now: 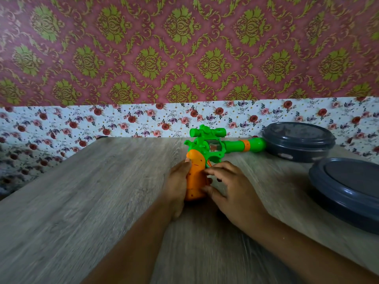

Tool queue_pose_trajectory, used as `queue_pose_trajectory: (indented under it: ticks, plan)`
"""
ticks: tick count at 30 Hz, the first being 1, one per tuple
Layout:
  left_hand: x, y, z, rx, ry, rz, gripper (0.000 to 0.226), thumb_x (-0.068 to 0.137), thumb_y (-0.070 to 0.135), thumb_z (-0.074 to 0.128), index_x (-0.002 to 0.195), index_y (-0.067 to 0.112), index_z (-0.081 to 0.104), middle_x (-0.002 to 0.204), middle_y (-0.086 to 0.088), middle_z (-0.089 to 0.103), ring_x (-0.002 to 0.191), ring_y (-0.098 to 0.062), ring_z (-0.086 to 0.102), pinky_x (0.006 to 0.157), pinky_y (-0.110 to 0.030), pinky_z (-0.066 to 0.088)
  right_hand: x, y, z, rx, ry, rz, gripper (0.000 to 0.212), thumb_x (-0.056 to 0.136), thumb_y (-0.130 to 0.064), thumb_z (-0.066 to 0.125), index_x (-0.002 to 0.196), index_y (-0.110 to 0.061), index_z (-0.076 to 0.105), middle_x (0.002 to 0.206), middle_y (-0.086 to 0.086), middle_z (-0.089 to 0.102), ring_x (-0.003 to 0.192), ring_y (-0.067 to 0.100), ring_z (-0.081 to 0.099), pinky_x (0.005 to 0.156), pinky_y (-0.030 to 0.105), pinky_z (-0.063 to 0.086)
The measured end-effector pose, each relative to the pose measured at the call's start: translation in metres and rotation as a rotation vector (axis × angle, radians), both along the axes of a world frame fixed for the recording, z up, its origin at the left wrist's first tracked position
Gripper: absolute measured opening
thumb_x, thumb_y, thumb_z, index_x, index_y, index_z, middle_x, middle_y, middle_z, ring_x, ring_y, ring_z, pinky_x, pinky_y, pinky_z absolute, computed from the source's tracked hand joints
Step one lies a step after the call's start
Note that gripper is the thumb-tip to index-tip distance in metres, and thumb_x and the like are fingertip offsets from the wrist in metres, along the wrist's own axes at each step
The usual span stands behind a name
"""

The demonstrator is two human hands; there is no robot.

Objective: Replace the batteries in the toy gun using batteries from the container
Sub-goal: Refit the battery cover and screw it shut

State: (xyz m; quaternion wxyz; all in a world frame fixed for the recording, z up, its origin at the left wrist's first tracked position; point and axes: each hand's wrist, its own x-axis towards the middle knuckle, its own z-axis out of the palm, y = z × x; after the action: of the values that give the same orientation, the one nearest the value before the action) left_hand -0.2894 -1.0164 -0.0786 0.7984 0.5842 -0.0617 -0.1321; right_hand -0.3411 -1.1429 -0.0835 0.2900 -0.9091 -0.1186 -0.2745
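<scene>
A green toy gun (213, 147) with an orange grip lies on the wooden table (82, 201), its barrel pointing right toward a dark round container. My left hand (176, 185) is wrapped around the left side of the orange grip. My right hand (227, 187) touches the grip's right side with its fingertips, fingers spread. Two dark grey round containers stand at the right: the far one (297, 142) beside the gun's muzzle, the near one (346, 189) closer to me. Both have lids on, so no batteries are visible.
The table ends at a wall with floral paper below and red-gold patterned paper above. Bare wood stretches to the left of my arms. The near container is cut off by the right edge of the view.
</scene>
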Motion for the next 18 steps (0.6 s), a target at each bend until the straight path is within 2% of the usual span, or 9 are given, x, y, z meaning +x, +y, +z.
queue_pose_trajectory:
  ticks: [2, 5, 7, 9, 13, 15, 18]
  plan:
    - [0.002, 0.004, 0.003, -0.064, 0.08, -0.058, 0.037, 0.099, 0.027, 0.037, 0.121, 0.003, 0.053, 0.092, -0.014, 0.067, 0.069, -0.019, 0.069, 0.06, -0.03, 0.057, 0.001, -0.007, 0.006, 0.038, -0.028, -0.028, 0.036, 0.078, -0.033, 0.059, 0.112, -0.021, 0.063, 0.109, -0.003, 0.055, 0.1, 0.009, 0.047, 0.085, 0.024, 0.039]
    - [0.007, 0.008, 0.005, -0.198, 0.187, -0.116, 0.042, 0.099, 0.03, 0.036, 0.127, 0.0, 0.048, 0.092, -0.017, 0.067, 0.071, -0.022, 0.069, 0.063, -0.032, 0.058, 0.002, -0.026, 0.018, 0.103, -0.074, -0.117, 0.02, 0.081, -0.016, 0.066, 0.101, -0.018, 0.066, 0.101, -0.002, 0.061, 0.085, 0.006, 0.048, 0.074, 0.02, 0.035]
    - [0.01, 0.011, 0.005, -0.277, 0.219, -0.135, 0.044, 0.098, 0.028, 0.037, 0.13, 0.0, 0.044, 0.094, -0.019, 0.066, 0.072, -0.025, 0.069, 0.064, -0.033, 0.059, 0.004, -0.039, 0.024, 0.13, -0.047, -0.176, 0.014, 0.08, -0.012, 0.066, 0.094, -0.016, 0.067, 0.092, -0.004, 0.062, 0.073, -0.002, 0.048, 0.066, 0.009, 0.035]
    - [0.011, 0.013, 0.005, -0.317, 0.229, -0.171, 0.041, 0.097, 0.026, 0.036, 0.126, 0.0, 0.047, 0.095, -0.02, 0.066, 0.074, -0.026, 0.069, 0.065, -0.033, 0.059, 0.005, -0.049, 0.027, 0.117, 0.032, -0.214, 0.009, 0.081, -0.011, 0.065, 0.088, -0.015, 0.069, 0.081, -0.007, 0.061, 0.066, -0.007, 0.047, 0.06, 0.0, 0.034]
    - [0.007, 0.014, 0.006, -0.31, 0.205, -0.256, 0.029, 0.096, 0.022, 0.033, 0.104, 0.005, 0.055, 0.094, -0.018, 0.067, 0.076, -0.025, 0.069, 0.068, -0.033, 0.058, 0.003, -0.063, 0.032, 0.018, 0.256, -0.207, 0.006, 0.08, -0.014, 0.066, 0.081, -0.013, 0.073, 0.07, -0.007, 0.062, 0.059, -0.007, 0.049, 0.053, -0.002, 0.035]
    - [0.007, 0.013, 0.006, -0.288, 0.182, -0.265, 0.025, 0.097, 0.018, 0.034, 0.105, 0.007, 0.055, 0.094, -0.017, 0.067, 0.074, -0.024, 0.07, 0.066, -0.034, 0.059, 0.001, -0.067, 0.036, -0.041, 0.374, -0.176, 0.005, 0.078, -0.013, 0.069, 0.079, -0.013, 0.073, 0.069, -0.007, 0.062, 0.059, -0.007, 0.05, 0.053, 0.0, 0.036]
    - [0.009, 0.012, 0.004, -0.259, 0.151, -0.25, 0.027, 0.098, 0.016, 0.036, 0.12, 0.009, 0.049, 0.097, -0.015, 0.067, 0.078, -0.023, 0.069, 0.067, -0.034, 0.059, -0.003, -0.07, 0.04, -0.105, 0.503, -0.107, 0.008, 0.073, -0.012, 0.073, 0.074, -0.02, 0.073, 0.066, -0.012, 0.063, 0.062, -0.006, 0.054, 0.054, 0.003, 0.036]
